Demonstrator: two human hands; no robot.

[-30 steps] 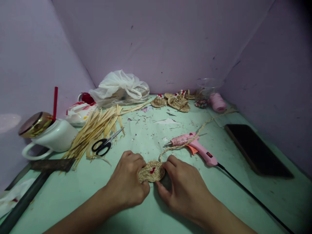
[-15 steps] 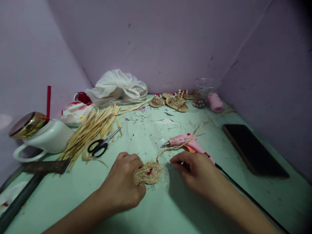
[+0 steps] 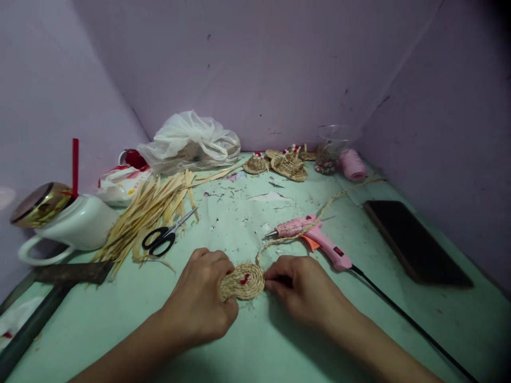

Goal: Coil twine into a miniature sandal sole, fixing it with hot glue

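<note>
A small slipper sole (image 3: 251, 286) of coiled straw rope, with a red mark in its middle, lies on the table. My left hand (image 3: 205, 295) is closed around its left end, covering that part. At the sole's right edge, the thumb and forefinger of my right hand (image 3: 289, 284) are pinched together on the rim. From the top of the coil a loose straw rope (image 3: 275, 243) runs up and right, over a pink glue gun (image 3: 297, 227) lying on its side with its tip to the left.
Left are black-handled scissors (image 3: 162, 239), straw strips (image 3: 139, 218), a white mug (image 3: 90, 223) and a hammer-like tool (image 3: 59, 282). At the back lie a plastic bag (image 3: 191, 141), beaded straw slippers (image 3: 289, 166) and pink thread (image 3: 353, 165). A phone (image 3: 415, 242) and black cord (image 3: 403, 308) are right.
My right hand has moved left and slightly down, from apart to the sole's right edge, uncovering the glue gun's handle. My left hand keeps its hold on the sole.
</note>
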